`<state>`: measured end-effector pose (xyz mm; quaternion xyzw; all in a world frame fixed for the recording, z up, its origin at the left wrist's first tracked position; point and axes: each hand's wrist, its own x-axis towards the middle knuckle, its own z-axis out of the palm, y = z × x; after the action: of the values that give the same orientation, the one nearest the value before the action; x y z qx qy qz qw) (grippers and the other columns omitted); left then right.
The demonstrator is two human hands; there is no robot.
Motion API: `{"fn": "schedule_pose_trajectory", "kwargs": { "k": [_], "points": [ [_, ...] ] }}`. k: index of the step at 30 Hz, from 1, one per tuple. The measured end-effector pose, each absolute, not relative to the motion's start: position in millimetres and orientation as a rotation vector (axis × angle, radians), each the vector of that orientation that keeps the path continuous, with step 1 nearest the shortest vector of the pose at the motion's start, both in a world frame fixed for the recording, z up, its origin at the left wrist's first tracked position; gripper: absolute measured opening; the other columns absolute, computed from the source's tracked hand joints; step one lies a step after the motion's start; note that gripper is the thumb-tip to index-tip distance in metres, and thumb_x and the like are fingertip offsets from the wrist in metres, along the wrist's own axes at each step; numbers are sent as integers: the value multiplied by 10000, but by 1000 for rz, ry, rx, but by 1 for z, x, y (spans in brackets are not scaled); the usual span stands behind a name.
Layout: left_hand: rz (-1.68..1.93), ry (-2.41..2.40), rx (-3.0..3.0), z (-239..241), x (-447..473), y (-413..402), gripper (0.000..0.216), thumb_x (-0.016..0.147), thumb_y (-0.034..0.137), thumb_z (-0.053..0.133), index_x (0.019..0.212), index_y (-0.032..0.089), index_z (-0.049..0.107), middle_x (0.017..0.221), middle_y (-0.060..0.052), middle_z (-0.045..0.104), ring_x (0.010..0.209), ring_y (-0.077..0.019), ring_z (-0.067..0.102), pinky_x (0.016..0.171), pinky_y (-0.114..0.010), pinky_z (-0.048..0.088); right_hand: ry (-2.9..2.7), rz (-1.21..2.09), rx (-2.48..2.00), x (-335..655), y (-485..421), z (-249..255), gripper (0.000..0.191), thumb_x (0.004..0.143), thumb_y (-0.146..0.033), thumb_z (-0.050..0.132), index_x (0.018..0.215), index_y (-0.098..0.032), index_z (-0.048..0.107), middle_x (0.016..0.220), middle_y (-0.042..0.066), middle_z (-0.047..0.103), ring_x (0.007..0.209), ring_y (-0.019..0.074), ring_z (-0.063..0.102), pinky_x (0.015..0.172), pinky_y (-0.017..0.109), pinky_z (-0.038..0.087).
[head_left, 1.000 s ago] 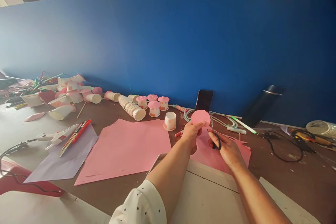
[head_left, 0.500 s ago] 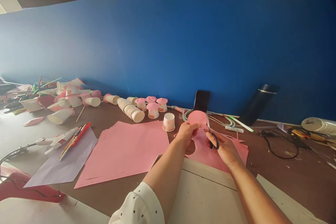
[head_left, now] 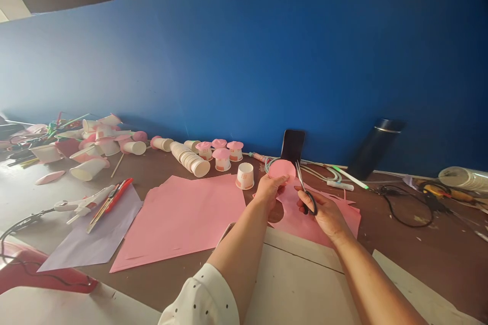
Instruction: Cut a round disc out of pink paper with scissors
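Observation:
Between thumb and fingers, my left hand pinches a round pink paper disc held up above the table. Just to its right, my right hand grips black-handled scissors, their blades pointing up and slightly parted beside the disc's edge. Under both hands lies a pink paper sheet with a round hole cut near its left side. A white paper cup stands upside down left of my left hand. Behind it are several paper cups topped with pink paper caps.
A stack of pink paper lies to the left, with a glue gun and a red utility knife beyond it on lilac paper. A phone and a black bottle lean against the blue partition. Nested cups lie behind.
The disc has moved slightly left and turned in my left hand. The scissor blades have come away from its edge and now show more clearly.

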<state>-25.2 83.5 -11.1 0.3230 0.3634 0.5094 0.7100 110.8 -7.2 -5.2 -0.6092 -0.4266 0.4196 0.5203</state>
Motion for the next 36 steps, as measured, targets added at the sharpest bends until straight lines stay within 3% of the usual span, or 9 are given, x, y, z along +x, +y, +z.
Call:
{"fn": "schedule_pose_trajectory", "kwargs": {
  "k": [7,16,30,36],
  "points": [
    [1088,773,752,-11,-29,82,397,534,298,953,747,166,644,706,-9,612,644,-106,508,653,-264,410,-1048,988,-1472,112,-6,-5,617,664,-718,802,991,-195,821,720,21,699,742,228,643,699,339,488],
    [1133,774,657,-8,-27,82,389,552,277,955,794,150,679,777,-45,672,740,-141,603,738,-285,480,-1045,1031,-1448,111,-7,-6,642,648,-685,842,1044,-181,814,705,20,703,707,203,627,643,310,457],
    [1010,737,758,-5,-33,81,311,592,237,892,783,147,663,761,-52,644,668,-119,528,626,-262,409,-1097,964,-1473,112,-7,-6,597,671,-698,806,983,-189,833,686,32,699,662,195,626,586,299,444],
    [987,757,794,-5,-35,81,311,602,210,850,865,149,695,829,-77,686,710,-133,558,659,-262,417,-1112,962,-1471,114,-6,-9,579,697,-691,799,989,-192,828,700,29,698,676,189,622,595,294,443]
  ]
}}
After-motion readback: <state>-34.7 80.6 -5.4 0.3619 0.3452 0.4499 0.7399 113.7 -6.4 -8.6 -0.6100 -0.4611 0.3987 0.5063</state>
